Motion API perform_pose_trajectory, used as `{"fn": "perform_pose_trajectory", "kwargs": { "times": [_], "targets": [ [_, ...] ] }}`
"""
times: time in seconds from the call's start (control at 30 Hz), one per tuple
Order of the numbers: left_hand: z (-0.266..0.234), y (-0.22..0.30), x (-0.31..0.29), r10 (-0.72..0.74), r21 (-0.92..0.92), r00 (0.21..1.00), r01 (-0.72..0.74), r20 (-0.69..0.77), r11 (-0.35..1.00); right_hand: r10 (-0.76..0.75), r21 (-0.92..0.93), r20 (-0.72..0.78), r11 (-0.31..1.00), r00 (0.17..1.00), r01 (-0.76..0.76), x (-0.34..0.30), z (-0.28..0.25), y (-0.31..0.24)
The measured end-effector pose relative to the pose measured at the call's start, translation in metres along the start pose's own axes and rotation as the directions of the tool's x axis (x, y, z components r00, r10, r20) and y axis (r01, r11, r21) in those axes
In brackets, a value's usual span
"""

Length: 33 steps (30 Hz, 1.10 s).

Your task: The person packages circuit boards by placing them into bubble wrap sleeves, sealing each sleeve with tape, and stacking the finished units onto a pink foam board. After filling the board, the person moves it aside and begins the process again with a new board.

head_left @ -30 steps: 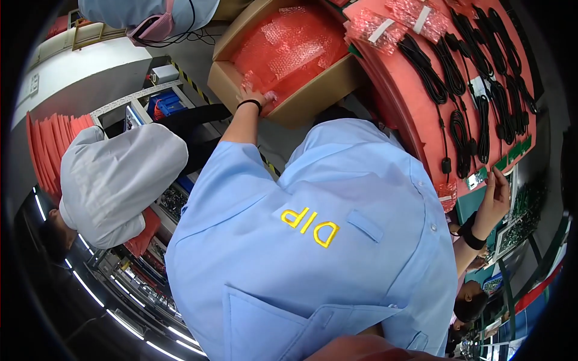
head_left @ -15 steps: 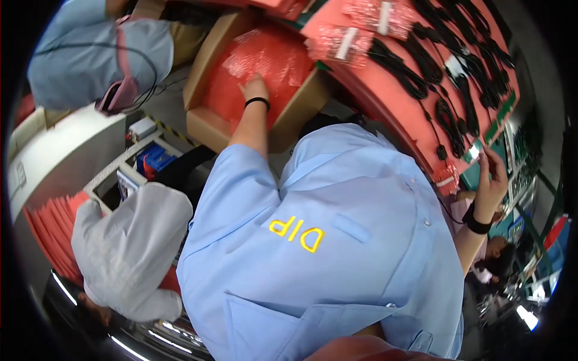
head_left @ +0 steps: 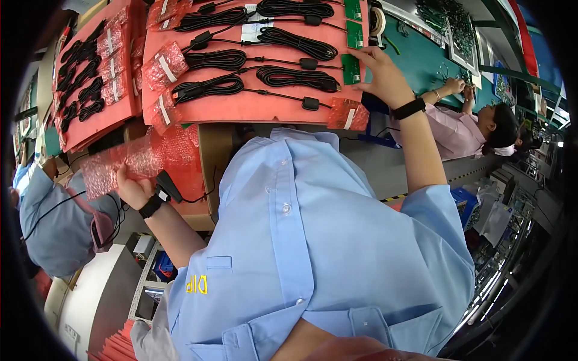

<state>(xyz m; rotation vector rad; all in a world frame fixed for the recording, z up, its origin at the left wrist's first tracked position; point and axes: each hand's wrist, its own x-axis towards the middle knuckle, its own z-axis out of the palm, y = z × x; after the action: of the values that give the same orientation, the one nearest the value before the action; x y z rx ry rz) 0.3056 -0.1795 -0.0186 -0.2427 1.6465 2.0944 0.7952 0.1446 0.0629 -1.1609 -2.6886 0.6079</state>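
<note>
My left hand [head_left: 136, 188] is closed on a clear pink bubble-wrap bag [head_left: 115, 165], held up left of the table. My right hand [head_left: 386, 77] is at the table's right edge. Its thumb and forefinger span a small green circuit board [head_left: 351, 70], pinching it at two edges; whether it is raised off the mat I cannot tell. More green boards [head_left: 354, 35] lie in line beyond it. Coiled black cables [head_left: 295, 78] lie in rows on the pink foam mat [head_left: 241, 111], with pink bubble-wrap packs [head_left: 165, 65] along the left end.
A cardboard box [head_left: 215, 150] with pink bubble wrap stands below the table's left part. Another pink-topped surface with cables [head_left: 90, 99] is at far left. A co-worker in pink [head_left: 448, 129] works at the green bench [head_left: 415, 60] on the right; a person in blue [head_left: 54, 222] is at left.
My view has swung round toward the table. My left hand has come up out of the box of bubble wrap, now with a bag. My right hand remains by the boards.
</note>
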Motion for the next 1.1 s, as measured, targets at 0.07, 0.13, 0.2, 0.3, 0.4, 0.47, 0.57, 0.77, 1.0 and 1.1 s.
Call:
{"fn": "perform_pose_trajectory", "kwargs": {
  "times": [0.07, 0.13, 0.2, 0.3, 0.4, 0.47, 0.57, 0.77, 1.0, 1.1],
  "targets": [
    [0.071, 0.02, -0.06, 0.011, -0.032, 0.962, -0.003, 0.274, 0.999, -0.024, -0.03, 0.032, 0.999, 0.999, 0.025, 0.004, 0.003, 0.006],
    [0.118, 0.013, -0.106, 0.113, 0.215, 0.867, -0.244, 0.486, 0.946, -0.087, -0.057, 0.011, 0.995, 0.996, 0.088, 0.005, 0.002, 0.011],
    [0.175, -0.007, -0.161, 0.022, 0.292, 0.769, -0.269, 0.639, 0.918, -0.181, -0.143, -0.009, 0.974, 0.983, 0.178, 0.005, 0.0, 0.016],
    [0.229, -0.053, -0.216, -0.332, 0.335, 0.417, 0.07, 0.846, 0.94, -0.204, -0.101, 0.013, 0.974, 0.979, 0.204, 0.015, -0.022, 0.016],
    [0.252, -0.104, -0.243, -0.704, 0.675, 0.052, 0.243, 0.708, 0.697, -0.248, -0.058, -0.002, 0.967, 0.969, 0.247, 0.029, -0.056, -0.001],
    [0.269, -0.124, -0.252, -0.781, 0.755, -0.081, 0.337, 0.619, 0.563, -0.276, -0.04, -0.037, 0.961, 0.961, 0.274, 0.037, -0.075, -0.02],
    [0.285, -0.15, -0.251, -0.843, 0.695, -0.175, 0.662, 0.508, 0.281, -0.141, 0.061, -0.006, 0.988, 0.99, 0.141, 0.03, -0.09, -0.056],
    [0.279, -0.139, -0.253, -0.666, 0.585, -0.098, 0.582, 0.74, 0.564, -0.197, 0.272, -0.031, 0.942, 0.98, 0.198, -0.014, -0.059, -0.038],
    [0.272, -0.138, -0.261, -0.51, 0.447, -0.148, 0.716, 0.847, 0.536, -0.152, 0.279, -0.073, 0.946, 0.986, 0.166, -0.021, -0.055, -0.023],
    [0.279, -0.132, -0.258, -0.527, 0.45, -0.27, 0.858, 0.806, 0.248, -0.191, 0.253, -0.075, 0.946, 0.979, 0.204, -0.021, -0.052, -0.02]
  ]
}}
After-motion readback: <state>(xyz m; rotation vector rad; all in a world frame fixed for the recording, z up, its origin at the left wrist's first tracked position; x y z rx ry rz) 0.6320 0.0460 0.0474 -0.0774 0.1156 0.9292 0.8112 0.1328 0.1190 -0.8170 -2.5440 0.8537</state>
